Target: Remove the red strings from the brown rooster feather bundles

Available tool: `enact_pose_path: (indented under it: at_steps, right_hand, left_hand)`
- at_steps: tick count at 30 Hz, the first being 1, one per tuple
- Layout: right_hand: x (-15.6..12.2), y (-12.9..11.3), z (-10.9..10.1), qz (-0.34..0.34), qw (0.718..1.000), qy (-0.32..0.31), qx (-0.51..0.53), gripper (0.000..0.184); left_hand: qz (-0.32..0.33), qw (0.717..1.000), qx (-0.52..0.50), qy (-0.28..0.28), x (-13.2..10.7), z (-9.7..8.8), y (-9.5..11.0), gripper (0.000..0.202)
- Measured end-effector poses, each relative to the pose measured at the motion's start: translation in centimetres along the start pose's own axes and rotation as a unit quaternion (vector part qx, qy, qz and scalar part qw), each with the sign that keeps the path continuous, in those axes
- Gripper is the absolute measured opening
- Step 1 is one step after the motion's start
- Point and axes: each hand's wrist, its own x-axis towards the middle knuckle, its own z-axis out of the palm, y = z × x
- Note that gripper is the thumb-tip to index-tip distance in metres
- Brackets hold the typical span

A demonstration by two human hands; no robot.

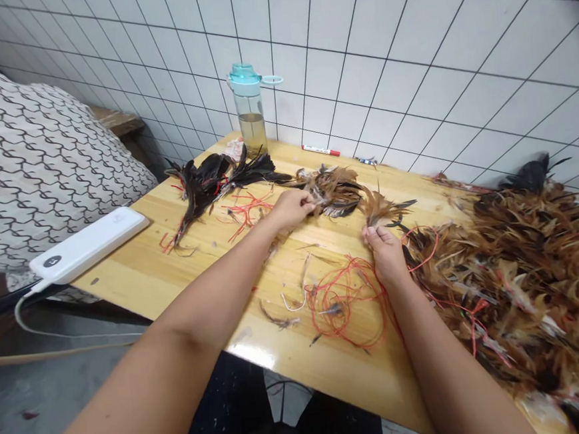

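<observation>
My right hand [386,253] is closed around the base of a small bunch of brown feathers [377,207], whose tips fan upward and to the right. With its fingertips pinched together, my left hand [293,209] is at the pale quill ends of a loose heap of brown feathers [334,187] on the table. Between my forearms lies a tangle of red string [346,299], with a short white string [296,305] beside it. Bundles of black feathers [206,177] tied with red string rest left of my left hand, near more cut red strings [249,213].
A large pile of brown feathers [549,270] covers the right side of the wooden table [280,358]. A water bottle [250,113] and a red-and-white marker [320,150] are near the tiled wall. A white power bank [91,244] with a cable overlaps the left edge.
</observation>
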Motion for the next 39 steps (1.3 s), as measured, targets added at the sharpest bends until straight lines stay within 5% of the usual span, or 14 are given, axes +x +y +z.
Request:
enact_pose_path:
  at_steps: [7,14,21,29,39]
  right_hand:
    - [0.0,0.1,0.0,0.006,1.000,0.015,0.019,0.035]
    - [0.0,0.6,0.2,-0.002,1.000,0.029,0.005,0.036]
    - [0.1,0.8,0.2,-0.007,0.999,0.040,-0.007,0.038]
    - [0.0,0.4,0.3,-0.002,0.999,0.028,-0.023,0.035]
    - [0.1,1.0,0.6,-0.048,0.993,0.024,-0.106,0.027]
  left_hand:
    - [0.118,0.985,-0.039,-0.117,-0.7,-0.5,2.4,0.015]
    - [0.152,0.984,0.070,-0.054,-0.5,-0.6,1.6,0.020]
    - [0.188,0.969,0.112,-0.118,-1.1,-0.2,2.5,0.015]
    - [0.228,0.967,0.098,-0.057,-1.5,0.7,3.4,0.015]
    - [0.283,0.947,0.123,-0.093,-2.5,0.9,5.5,0.019]
